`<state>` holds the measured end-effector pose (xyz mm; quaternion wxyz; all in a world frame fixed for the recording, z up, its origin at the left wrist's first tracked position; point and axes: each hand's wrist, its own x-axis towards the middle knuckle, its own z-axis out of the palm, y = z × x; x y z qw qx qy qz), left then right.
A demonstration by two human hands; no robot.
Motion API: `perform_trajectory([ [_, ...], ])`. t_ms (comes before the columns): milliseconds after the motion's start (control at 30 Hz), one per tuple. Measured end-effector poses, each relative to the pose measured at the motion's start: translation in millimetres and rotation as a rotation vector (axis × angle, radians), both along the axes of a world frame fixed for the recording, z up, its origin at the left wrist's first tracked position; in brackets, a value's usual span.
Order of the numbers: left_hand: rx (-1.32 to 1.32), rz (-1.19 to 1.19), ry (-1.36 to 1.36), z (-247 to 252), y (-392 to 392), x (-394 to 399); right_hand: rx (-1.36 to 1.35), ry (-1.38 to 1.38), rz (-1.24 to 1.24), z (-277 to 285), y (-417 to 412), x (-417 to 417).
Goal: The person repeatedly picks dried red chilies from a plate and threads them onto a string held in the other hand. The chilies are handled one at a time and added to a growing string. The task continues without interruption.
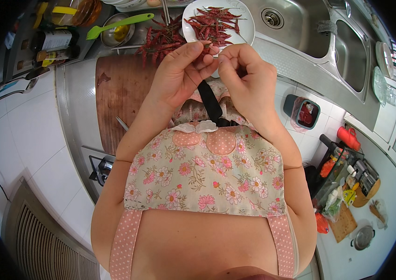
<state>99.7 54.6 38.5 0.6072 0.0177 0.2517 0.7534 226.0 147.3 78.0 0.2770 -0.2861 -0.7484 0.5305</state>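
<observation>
My left hand (184, 68) holds a dried red chili pepper (206, 49) between its fingertips, partly hidden by them. From the chili a thin stem runs toward my right hand (247, 68), whose thumb and forefinger pinch its end. Just beyond the hands, a white plate (248, 33) bears many dried red chilies (215, 21), some with stems. To its left, on the counter and at the far edge of a wooden cutting board (121, 94), lies a heap of dried chilies (166, 38).
Chopsticks (165, 12) lean over the heap. A metal bowl (128, 35) of oil holds a green brush (121, 23). Bottles (56, 40) stand at left, a steel double sink (299, 31) at right. A metal tip (122, 123) shows beside my left forearm, near a gas hob (101, 168).
</observation>
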Motion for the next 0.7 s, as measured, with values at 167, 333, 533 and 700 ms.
perform_trajectory([
  [167, -0.017, 0.022, 0.072, 2.4, 0.2, 1.0, -0.004, 0.017, -0.011, -1.0, -1.1, -0.2],
  [333, -0.02, 0.056, 0.044, 3.7, 1.1, 2.1, 0.008, 0.023, -0.008, -1.4, -1.5, 0.6],
  [533, -0.011, 0.038, 0.057, 5.5, 1.7, 2.6, -0.002, 0.023, -0.006, 0.7, -2.3, -0.8],
  [700, -0.014, 0.042, 0.06, 4.1, 1.6, 3.0, -0.008, 0.023, -0.003, -0.8, -2.7, -0.6],
])
